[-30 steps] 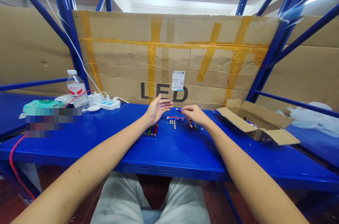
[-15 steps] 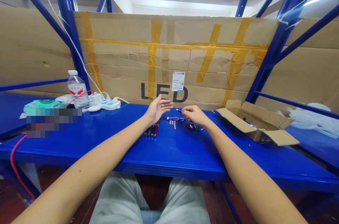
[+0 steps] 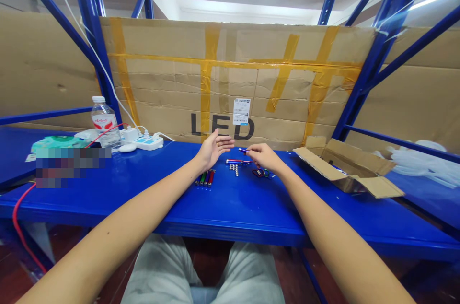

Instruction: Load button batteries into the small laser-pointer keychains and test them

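My right hand (image 3: 263, 156) pinches a slim blue metal tube (image 3: 243, 150) with a silvery end, like a small penlight, above the table. To its left my left hand (image 3: 212, 149) is held up with its fingers stretched out and the palm empty. Red and blue metal tubes (image 3: 235, 162) lie between the hands. Just in front of them sit several silvery button cells (image 3: 234, 168) in rows. Several coloured tubes (image 3: 206, 178) lie side by side below my left hand. Coloured carabiner clips (image 3: 264, 173) lie under my right wrist.
An open cardboard box (image 3: 345, 165) stands at the right of the blue table (image 3: 230, 208). A water bottle (image 3: 105, 124), a white power strip (image 3: 149, 141) and a green packet (image 3: 59, 142) are at the left. A large cardboard sheet (image 3: 161, 88) closes off the back.
Both hands hold nearly the same pose, and the blue tube stays in my right fingers. The view has shifted very slightly.
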`<state>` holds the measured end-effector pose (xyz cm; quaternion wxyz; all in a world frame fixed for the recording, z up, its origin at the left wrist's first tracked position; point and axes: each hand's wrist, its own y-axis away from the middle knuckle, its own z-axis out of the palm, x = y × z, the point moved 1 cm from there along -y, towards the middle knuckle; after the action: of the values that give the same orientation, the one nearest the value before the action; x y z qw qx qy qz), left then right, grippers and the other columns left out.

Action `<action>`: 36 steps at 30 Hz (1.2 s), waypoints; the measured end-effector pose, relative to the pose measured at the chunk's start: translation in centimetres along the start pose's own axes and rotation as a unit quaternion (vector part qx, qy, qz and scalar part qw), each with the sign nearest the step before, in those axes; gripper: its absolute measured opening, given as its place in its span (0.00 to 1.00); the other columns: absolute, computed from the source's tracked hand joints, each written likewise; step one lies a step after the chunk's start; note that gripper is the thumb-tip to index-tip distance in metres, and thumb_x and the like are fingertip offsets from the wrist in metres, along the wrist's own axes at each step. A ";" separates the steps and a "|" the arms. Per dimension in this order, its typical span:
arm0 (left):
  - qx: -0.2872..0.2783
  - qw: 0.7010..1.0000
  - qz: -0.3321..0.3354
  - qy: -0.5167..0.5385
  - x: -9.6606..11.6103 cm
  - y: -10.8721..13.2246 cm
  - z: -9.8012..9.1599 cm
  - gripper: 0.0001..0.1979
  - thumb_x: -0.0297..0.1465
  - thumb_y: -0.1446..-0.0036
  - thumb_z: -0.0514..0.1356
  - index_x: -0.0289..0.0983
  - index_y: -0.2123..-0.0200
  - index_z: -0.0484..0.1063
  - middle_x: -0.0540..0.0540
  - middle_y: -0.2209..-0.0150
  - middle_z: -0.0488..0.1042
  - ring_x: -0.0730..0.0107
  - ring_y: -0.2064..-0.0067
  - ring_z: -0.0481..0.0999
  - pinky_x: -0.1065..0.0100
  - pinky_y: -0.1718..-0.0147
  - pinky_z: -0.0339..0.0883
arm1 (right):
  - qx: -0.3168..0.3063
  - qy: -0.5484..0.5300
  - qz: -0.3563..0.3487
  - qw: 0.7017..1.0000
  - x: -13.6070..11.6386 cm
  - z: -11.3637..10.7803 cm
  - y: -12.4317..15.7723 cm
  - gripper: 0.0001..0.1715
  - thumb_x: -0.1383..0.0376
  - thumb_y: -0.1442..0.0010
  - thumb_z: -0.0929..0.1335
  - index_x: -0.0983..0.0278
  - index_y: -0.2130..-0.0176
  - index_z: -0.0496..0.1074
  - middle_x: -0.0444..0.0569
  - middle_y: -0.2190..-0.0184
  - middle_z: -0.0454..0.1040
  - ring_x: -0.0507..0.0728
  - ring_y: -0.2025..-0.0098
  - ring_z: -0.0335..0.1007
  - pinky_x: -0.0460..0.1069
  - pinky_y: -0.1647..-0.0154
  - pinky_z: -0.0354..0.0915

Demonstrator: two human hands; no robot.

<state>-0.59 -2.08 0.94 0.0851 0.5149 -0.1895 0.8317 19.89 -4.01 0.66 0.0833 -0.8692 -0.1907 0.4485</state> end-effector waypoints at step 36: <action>0.013 0.999 -0.001 0.029 0.0 -0.1 0.0 0.28 0.46 0.36 0.48 0.28 0.63 0.77 0.31 0.58 0.78 0.56 0.51 0.76 0.60 0.47 0.66 | 0.099 0.066 0.002 0.993 -0.8 -0.5 0.2 0.15 0.60 0.48 0.62 0.66 0.77 0.71 0.41 0.86 0.60 0.50 0.81 0.53 0.47 0.77 0.50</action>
<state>-0.53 -1.97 1.01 0.0847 0.4917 -0.1756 0.8487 19.87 -4.48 1.50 0.1804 -0.8849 -0.1380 0.4067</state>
